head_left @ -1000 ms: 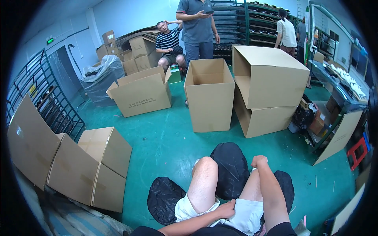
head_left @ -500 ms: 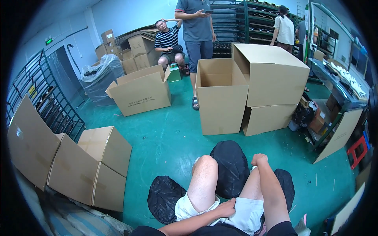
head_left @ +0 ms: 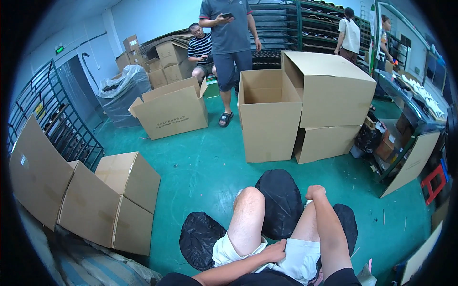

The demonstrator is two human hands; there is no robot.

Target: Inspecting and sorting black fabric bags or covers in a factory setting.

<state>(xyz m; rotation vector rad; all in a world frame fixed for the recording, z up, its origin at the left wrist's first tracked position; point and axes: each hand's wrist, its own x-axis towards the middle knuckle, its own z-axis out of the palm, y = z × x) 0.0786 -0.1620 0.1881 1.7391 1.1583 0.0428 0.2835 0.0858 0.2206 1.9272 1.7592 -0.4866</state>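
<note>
My left hand (head_left: 275,251) rests on the white shorts (head_left: 302,255) between my thighs, its fingers curled against the cloth. What may be under those fingers is hidden. Over my right knee, my right hand (head_left: 315,192) is closed in a fist, with nothing showing in it. A big black bundle (head_left: 279,202) lies on the floor between my knees, left of that fist. Two more black bundles lie close by, one (head_left: 202,240) beside my left thigh and the other (head_left: 346,224) partly hidden behind my right forearm.
Cardboard boxes stand at left (head_left: 129,181), far left (head_left: 169,117) and ahead to the right (head_left: 334,90). A person (head_left: 232,47) holding a phone stands beyond them, near a seated person (head_left: 199,50). Racks (head_left: 324,24) line the back; a red stool (head_left: 432,185) is far right.
The standing person has shifted left, one foot now further forward. The seated person's raised arm has come down from the head. Another person shows at the far right. My hands stay put.
</note>
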